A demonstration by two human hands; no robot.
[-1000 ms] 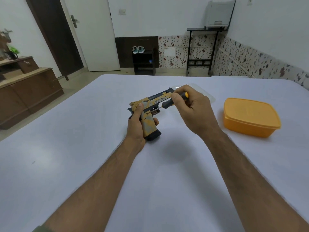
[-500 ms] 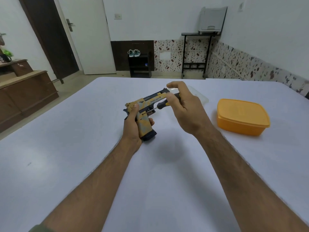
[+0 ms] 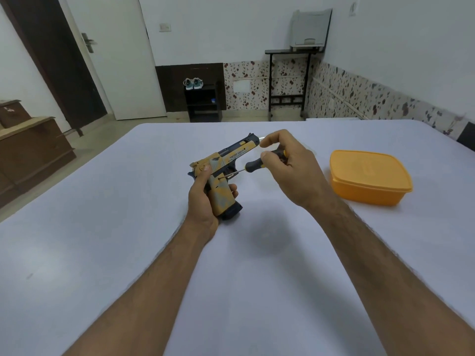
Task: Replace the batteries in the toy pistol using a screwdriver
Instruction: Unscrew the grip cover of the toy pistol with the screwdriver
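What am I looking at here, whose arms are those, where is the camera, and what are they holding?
There is no machine here. A person wears a camera on the head, so you look forward and down along their own two arms. The left hand grips a toy pistol by its handle, above a table covered in white. The right hand holds a small screwdriver, whose tip sits against the side of the pistol's handle, probably on a screw of the battery cover. To the right on the table stands a closed orange box. Behind are a door, a shoe rack and a wall shelf.
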